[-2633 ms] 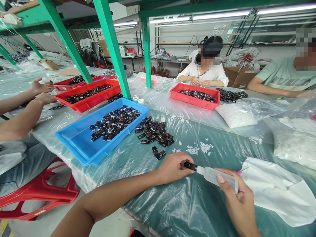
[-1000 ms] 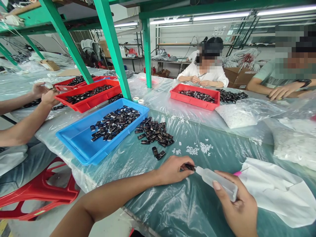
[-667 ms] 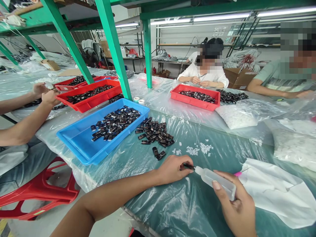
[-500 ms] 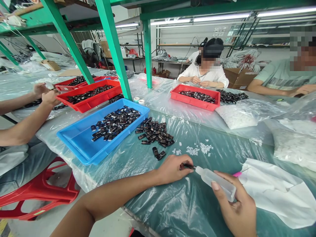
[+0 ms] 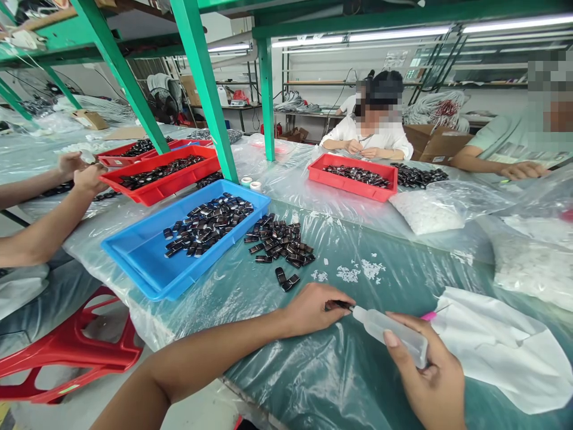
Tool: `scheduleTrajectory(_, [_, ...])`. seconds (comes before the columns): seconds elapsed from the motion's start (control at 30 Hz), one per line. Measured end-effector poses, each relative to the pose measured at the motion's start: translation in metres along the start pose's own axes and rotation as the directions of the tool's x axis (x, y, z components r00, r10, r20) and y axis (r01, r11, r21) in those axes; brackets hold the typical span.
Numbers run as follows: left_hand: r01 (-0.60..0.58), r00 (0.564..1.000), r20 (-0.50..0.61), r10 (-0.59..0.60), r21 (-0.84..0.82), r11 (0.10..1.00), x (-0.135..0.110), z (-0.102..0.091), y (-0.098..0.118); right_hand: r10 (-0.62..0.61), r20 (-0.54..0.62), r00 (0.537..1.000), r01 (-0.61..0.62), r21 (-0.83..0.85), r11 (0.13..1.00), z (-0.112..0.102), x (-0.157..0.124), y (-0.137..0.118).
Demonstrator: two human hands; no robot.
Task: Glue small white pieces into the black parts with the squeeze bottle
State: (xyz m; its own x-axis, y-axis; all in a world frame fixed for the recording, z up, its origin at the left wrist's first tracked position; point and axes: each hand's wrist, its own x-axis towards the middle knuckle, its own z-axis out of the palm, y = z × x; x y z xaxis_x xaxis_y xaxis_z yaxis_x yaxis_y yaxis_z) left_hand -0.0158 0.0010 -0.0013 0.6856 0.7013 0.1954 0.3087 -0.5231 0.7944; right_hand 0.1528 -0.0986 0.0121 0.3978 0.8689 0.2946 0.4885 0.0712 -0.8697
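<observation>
My left hand (image 5: 316, 309) is closed on a small black piece (image 5: 338, 304), mostly hidden by the fingers. In my right hand (image 5: 427, 370) I grip a translucent squeeze bottle (image 5: 394, 334), tilted so its narrow tip meets or nearly meets the black piece; I cannot tell if they touch. Just beyond my left hand lie two loose black pieces (image 5: 287, 279) and a heap of the same pieces (image 5: 282, 239). Small white bits (image 5: 349, 273) are scattered on the plastic-covered table past the bottle.
A blue tray (image 5: 134, 263) of black pieces stands to the left, with red trays (image 5: 156, 194) behind it. White cloth (image 5: 501, 352) and a pink-handled tool (image 5: 428, 316) lie at right. Green posts (image 5: 206, 89) rise from the table. Co-workers sit across and at left.
My left fingers have shifted slightly around the black piece, while the bottle stays almost where it was. The co-worker's hand at far right has moved lower onto the table.
</observation>
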Motion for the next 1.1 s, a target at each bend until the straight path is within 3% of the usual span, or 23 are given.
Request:
scheduleTrajectory(0.13, [0.031,0.999,-0.008,-0.031,0.037,0.999,0.0,0.0,0.001,-0.156,0.01,0.988,0.157,-0.087,0.984,-0.001,0.002,0.008])
scheduleTrajectory(0.27, [0.033,0.999,-0.037,-0.032,0.023,0.999,0.001,-0.002,0.003,-0.38,0.041,0.924,0.378,-0.255,0.89,-0.008,0.007,0.02])
scheduleTrajectory(0.37, [0.026,0.999,-0.04,-0.027,-0.022,0.999,0.001,-0.002,0.002,-0.435,0.042,0.9,0.426,-0.3,0.853,-0.01,0.007,0.022])
scheduleTrajectory(0.43, [0.029,0.999,-0.035,-0.032,-0.063,0.998,0.001,-0.001,0.001,-0.385,0.034,0.922,0.38,-0.263,0.887,-0.008,0.005,0.018])
scheduleTrajectory(0.53, [0.057,0.998,-0.012,-0.06,-0.144,0.988,0.001,0.0,-0.001,-0.128,0.015,0.992,0.129,-0.099,0.987,-0.004,0.003,0.007])
scheduleTrajectory(0.63, [0.091,0.996,0.017,-0.09,-0.23,0.969,0.002,0.0,-0.003,0.072,0.014,0.997,-0.072,0.036,0.997,-0.004,0.005,0.003])
scheduleTrajectory(0.83, [0.129,0.992,0.028,-0.127,-0.29,0.948,0.001,0.002,-0.004,0.082,0.016,0.996,-0.083,0.055,0.995,-0.009,0.012,0.014])
scheduleTrajectory(1.1, [0.103,0.995,0.012,-0.103,-0.216,0.971,0.002,0.0,0.0,0.169,-0.016,0.986,-0.168,0.059,0.984,-0.001,0.003,-0.007])
